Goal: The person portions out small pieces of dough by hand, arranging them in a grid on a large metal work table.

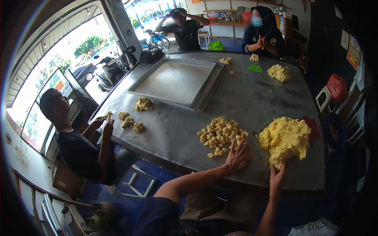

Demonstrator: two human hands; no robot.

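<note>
The left hand [238,156] lies flat on the metal table [252,102], its grip spread wide, fingertips touching the near edge of a heap of small dough pieces [220,134]. The right hand [278,177] rests open, fingers together, touching the bottom of the large yellow dough mound [285,138], just right of the left hand. A red scraper [314,128] sits behind that mound. Farther left, another person's hands [103,126] work beside a few dough lumps [136,118]. Beyond lie stacked empty baking trays [177,80], then a green scraper [255,68] and a smaller dough mound [279,72].
</note>
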